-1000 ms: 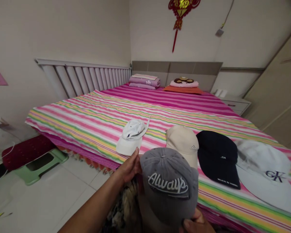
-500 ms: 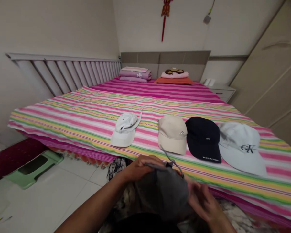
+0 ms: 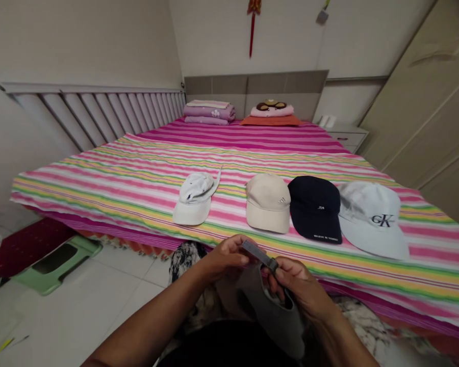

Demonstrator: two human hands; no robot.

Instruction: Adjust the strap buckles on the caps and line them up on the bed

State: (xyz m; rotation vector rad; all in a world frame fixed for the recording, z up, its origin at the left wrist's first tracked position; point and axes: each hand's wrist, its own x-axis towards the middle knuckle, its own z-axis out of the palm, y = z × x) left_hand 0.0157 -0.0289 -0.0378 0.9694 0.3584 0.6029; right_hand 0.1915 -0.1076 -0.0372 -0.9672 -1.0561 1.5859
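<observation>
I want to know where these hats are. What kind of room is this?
Most likely a bedroom: a big bed with a striped sheet, a headboard, folded bedding, and a nightstand beside it.

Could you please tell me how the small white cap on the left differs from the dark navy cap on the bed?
The small white cap has a crumpled, collapsed crown; the navy cap keeps a rounded one. The white cap lies apart, while the navy cap sits between the beige cap and grey-white cap. Both rest on the striped bed, brims toward the camera.
</observation>
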